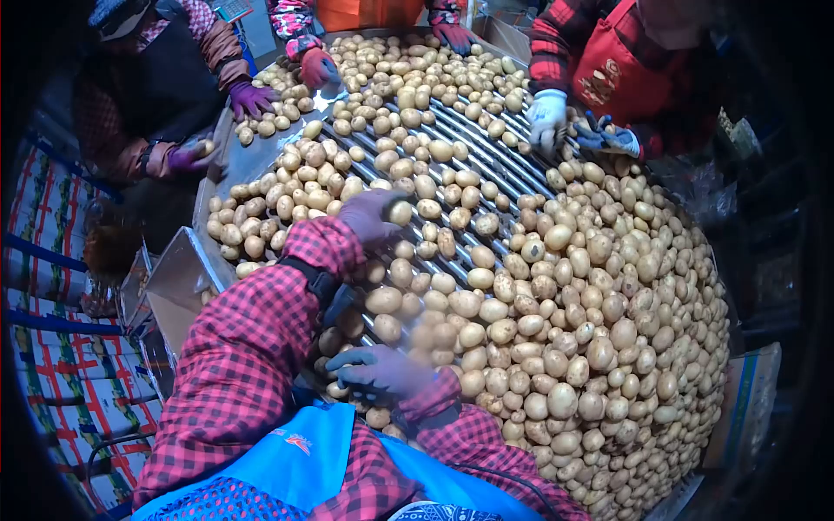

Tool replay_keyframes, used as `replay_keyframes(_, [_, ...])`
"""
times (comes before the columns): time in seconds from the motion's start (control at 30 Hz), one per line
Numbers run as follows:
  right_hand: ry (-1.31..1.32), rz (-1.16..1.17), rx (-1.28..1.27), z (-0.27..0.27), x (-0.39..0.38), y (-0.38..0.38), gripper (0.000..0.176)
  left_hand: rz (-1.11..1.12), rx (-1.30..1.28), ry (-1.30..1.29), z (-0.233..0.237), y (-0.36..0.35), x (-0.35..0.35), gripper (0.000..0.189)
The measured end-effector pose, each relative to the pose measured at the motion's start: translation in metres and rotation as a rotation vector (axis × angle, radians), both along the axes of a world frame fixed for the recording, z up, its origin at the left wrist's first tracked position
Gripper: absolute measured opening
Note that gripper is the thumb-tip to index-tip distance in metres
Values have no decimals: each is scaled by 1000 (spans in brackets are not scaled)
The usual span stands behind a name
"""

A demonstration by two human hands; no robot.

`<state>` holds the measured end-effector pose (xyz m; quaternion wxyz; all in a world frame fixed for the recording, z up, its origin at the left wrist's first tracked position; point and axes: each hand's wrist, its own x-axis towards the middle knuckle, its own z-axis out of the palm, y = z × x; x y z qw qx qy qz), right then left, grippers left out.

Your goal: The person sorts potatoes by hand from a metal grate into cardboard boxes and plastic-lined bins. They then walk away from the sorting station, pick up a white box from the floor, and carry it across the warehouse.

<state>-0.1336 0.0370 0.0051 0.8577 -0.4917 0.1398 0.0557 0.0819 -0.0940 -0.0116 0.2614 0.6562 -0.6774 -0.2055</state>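
At left of the frame, loose potatoes (254,227) crowd the metal rim (208,259); a wide sweep could spill some. Near center, your gloved left hand (367,217) grips a single potato (400,213) over metal bars (497,161); a slack hold could drop it. Below, your right hand (387,373) hovers among potatoes, its grasp impossible to tell. At right, the heap (608,304) could slide if its near side is disturbed.
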Motion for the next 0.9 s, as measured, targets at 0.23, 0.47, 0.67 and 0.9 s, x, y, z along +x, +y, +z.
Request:
replay_keyframes(0.23, [93,-66,121,-4,-4,10,36,467,-29,658,34,143,77,48])
replay_keyframes(0.47, [81,79,30,-10,-2,0,35,879,547,-118,37,379,177,51])
replay_keyframes(0.67, [95,71,36,-8,-2,3,31,466,223,73,61,241,97,49])
replay_keyframes(0.9, [-52,-96,101,-18,-2,7,34,-227,183,-521,10,35,2,33])
